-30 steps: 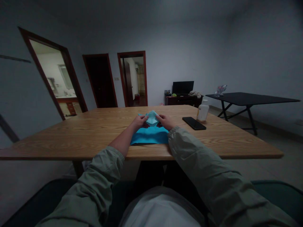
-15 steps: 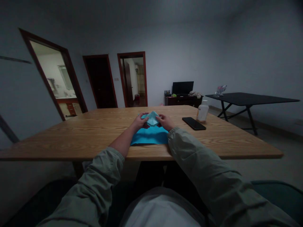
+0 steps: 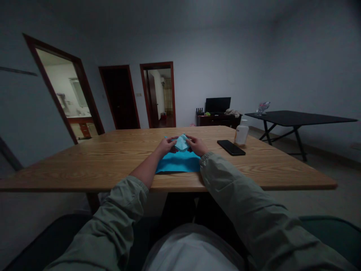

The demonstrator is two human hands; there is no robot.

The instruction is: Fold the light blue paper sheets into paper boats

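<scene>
A small piece of folded light-blue paper [image 3: 182, 143] is held up between my two hands, over the middle of the table. My left hand [image 3: 167, 145] grips its left side, thumb on the near face. On the right side, my right hand [image 3: 196, 144] pinches it the same way, with fingertips partly hidden behind the paper. Beneath my hands, a flat bright-blue sheet [image 3: 178, 162] lies close to the table's near edge, its far part covered by my hands and the folded paper.
On the wooden table [image 3: 113, 162], a black phone [image 3: 231, 147] lies to the right, with a white bottle [image 3: 241, 133] standing just behind it. A black folding table [image 3: 299, 117] stands farther right. Along the back wall, a dark cabinet [image 3: 218, 120] carries a monitor [image 3: 218, 105].
The folded paper's top has come down slightly and its shape looks flatter. My fingers have closed in a little over its upper edges; both arms stay in place.
</scene>
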